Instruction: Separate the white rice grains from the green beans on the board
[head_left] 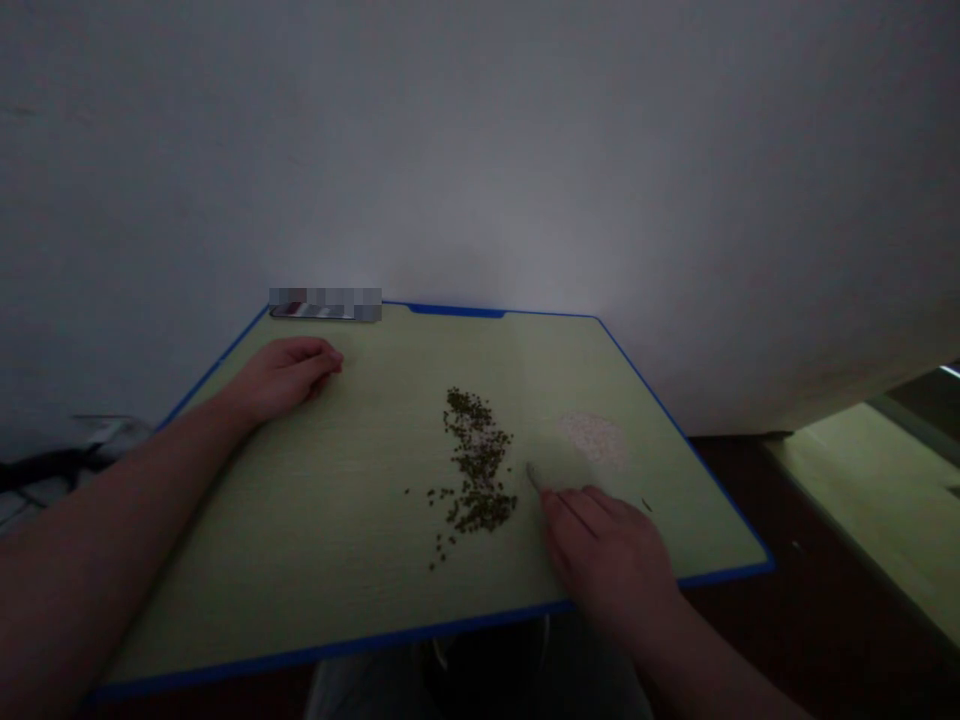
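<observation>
One slim, greyish tool (532,474) sits just right of centre in the frame, its exposed tip pointing toward the upper left. Its long axis slants from that tip down and rightward into the right hand (609,548), which covers most of the rest. The fingers (559,508) of this hand are closed around the tool, thumb side facing left, low over the worktop (315,560).

Just left of the tip, near the middle of the frame, lies a loose, elongated scatter of dark green grains (484,510), running roughly from top to bottom, with paler bits mixed in its middle. A flat patch of pale grains (596,438) lies above the right hand, apart from the dark ones. One small dark sliver (646,505) lies to the right of that hand.

At centre left, the left hand (289,378) is loosely curled, its fingers folded together; whether they enclose anything cannot be told. Above it, toward the upper left, a flat, partly pixelated object (322,313) lies along the worktop's blue far edge.
</observation>
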